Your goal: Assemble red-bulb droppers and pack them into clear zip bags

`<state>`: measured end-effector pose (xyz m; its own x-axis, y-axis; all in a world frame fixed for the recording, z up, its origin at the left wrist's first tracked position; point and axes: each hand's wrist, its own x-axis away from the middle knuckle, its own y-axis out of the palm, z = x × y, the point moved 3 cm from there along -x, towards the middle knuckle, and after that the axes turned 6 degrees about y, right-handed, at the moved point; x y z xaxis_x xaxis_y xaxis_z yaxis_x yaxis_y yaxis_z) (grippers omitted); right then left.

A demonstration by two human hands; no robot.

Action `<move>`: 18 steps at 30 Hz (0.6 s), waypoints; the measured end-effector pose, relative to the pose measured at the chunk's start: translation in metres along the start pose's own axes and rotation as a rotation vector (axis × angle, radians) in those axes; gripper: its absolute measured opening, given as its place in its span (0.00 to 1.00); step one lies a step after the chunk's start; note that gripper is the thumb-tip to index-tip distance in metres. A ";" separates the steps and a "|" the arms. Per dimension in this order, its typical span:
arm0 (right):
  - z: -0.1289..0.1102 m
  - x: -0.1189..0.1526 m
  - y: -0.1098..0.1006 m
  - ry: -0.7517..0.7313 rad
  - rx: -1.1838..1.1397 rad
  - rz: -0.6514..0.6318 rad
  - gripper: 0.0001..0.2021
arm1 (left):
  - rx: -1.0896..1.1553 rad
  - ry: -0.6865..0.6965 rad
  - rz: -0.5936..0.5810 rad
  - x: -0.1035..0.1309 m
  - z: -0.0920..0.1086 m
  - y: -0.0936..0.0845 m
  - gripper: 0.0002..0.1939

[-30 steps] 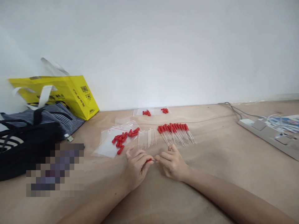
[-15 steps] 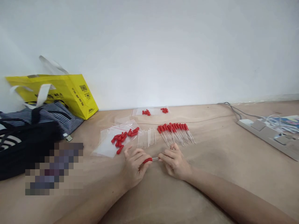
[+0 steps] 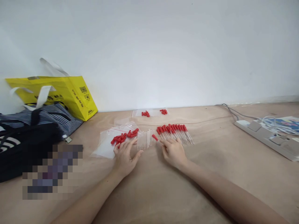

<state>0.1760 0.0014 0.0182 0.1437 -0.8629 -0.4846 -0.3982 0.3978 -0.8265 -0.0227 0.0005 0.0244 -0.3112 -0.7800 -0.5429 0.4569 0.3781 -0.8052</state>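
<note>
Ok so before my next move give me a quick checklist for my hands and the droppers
1. Right hand holding a dropper: ok, red bulb sticking out.
2. Held tube seated in its bulb: cannot tell, joint hidden.
3. Left hand free: ok, spread, nothing visibly gripped.
4. Loose bulbs untouched: cannot tell, left hand partly covers them.
5. Bare tubes in sight: ok, between both hands.
6. Dropper row fully visible: not ok, right hand hides some tips.

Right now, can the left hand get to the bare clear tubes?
Probably yes. The left hand looks free, and the bare clear tubes lie close to it, with nothing seen in between. The right hand holds a red-topped dropper on their other side.
</note>
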 end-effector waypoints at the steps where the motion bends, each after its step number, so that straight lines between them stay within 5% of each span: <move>1: 0.003 -0.006 0.003 0.088 0.009 -0.001 0.10 | -0.009 -0.035 0.012 0.000 -0.003 0.001 0.19; 8: 0.000 -0.043 0.026 0.438 0.116 -0.107 0.08 | -0.072 -0.093 0.019 -0.001 -0.006 0.002 0.15; 18: -0.008 -0.052 0.032 0.438 0.155 -0.209 0.10 | -0.196 -0.189 0.028 -0.004 -0.016 0.000 0.12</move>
<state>0.1483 0.0567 0.0192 -0.2003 -0.9655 -0.1663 -0.2572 0.2157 -0.9420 -0.0346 0.0115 0.0232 -0.1312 -0.8401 -0.5263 0.2877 0.4757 -0.8312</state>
